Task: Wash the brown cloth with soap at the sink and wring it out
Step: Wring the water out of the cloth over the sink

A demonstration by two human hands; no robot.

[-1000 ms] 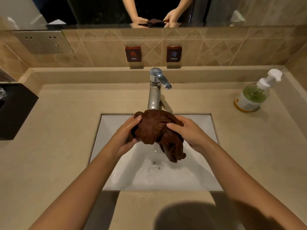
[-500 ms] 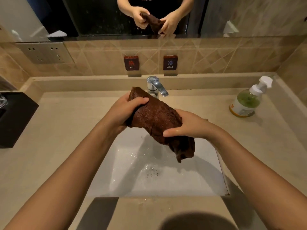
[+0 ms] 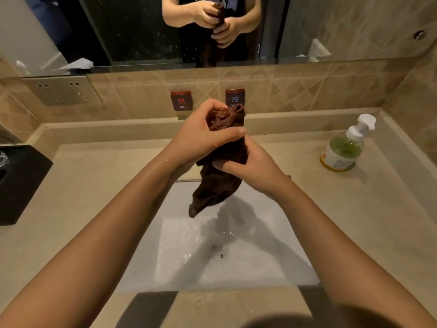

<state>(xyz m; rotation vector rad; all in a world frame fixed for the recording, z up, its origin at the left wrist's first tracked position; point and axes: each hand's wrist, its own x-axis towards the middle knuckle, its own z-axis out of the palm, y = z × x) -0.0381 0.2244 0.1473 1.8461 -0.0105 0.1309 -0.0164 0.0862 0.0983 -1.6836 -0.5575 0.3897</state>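
The wet brown cloth [image 3: 214, 188] hangs upright as a bunched roll above the white sink [image 3: 267, 263]. My left hand [image 3: 201, 133] is closed around its top end, where a crumpled tuft sticks out. Just below, my right hand [image 3: 246, 164] grips the cloth's middle. The loose tail dangles over the basin, which holds water drops and some foam. Both hands and forearms are wet. The tap is hidden behind my hands and the cloth.
A pump bottle of green soap [image 3: 343, 147] stands on the beige counter at the right. A black tray [image 3: 21, 183] lies at the left edge. HOT [image 3: 181, 101] and COLD signs sit on the tiled backsplash below the mirror [image 3: 142, 31].
Both hands have lifted the cloth higher over the sink and turned it upright. The left hand now holds the top, the right hand has shifted to grip below it.
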